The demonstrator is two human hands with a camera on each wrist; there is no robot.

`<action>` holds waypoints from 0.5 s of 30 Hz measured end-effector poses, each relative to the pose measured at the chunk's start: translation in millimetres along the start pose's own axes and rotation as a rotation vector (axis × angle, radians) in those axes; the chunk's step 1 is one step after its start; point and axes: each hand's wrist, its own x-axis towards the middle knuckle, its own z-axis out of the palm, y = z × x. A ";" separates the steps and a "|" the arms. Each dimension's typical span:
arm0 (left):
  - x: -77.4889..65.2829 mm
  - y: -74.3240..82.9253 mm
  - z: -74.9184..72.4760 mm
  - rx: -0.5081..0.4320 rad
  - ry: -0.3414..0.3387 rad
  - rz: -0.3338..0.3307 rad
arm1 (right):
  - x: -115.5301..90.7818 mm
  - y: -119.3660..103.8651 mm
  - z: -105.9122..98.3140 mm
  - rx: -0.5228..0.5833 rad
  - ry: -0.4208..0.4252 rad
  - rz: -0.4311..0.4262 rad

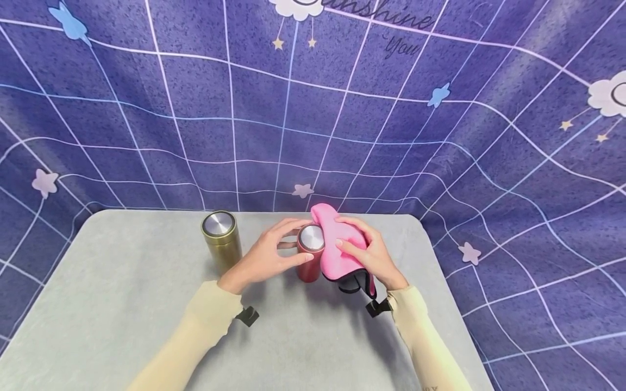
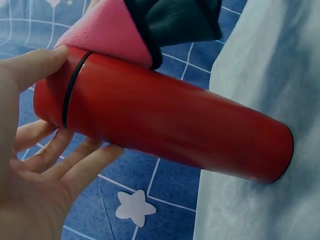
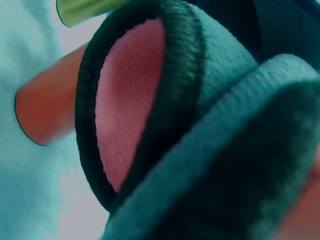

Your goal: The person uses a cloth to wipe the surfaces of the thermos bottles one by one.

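A red thermos [image 1: 308, 269] with a silver-topped lid stands upright on the table. My left hand [image 1: 264, 255] holds it near the top, thumb on one side and fingers on the other. In the left wrist view the thumb lies on the lid of the red thermos [image 2: 150, 110], just above a black ring. My right hand [image 1: 371, 252] grips a bunched pink cloth [image 1: 337, 260] with black edging against the right side of the thermos. Folds of the cloth [image 3: 130, 95] fill much of the right wrist view and hide part of the thermos.
A gold thermos [image 1: 225, 252] with a silver top stands to the left, close behind the left wrist. The grey table [image 1: 122, 304] has rounded back corners. A purple-blue curtain [image 1: 254, 141] with grid lines and stars hangs behind and around it.
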 end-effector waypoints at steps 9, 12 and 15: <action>-2.6 -1.5 11.7 0.046 0.087 0.016 | 14.7 3.4 -2.9 -0.021 -0.029 -0.027; -3.7 -3.6 16.8 0.057 0.130 0.021 | 18.2 3.3 -4.7 -0.030 -0.049 -0.022; -4.8 -3.7 20.3 0.073 0.168 0.017 | 22.0 4.2 -7.0 -0.042 -0.075 -0.015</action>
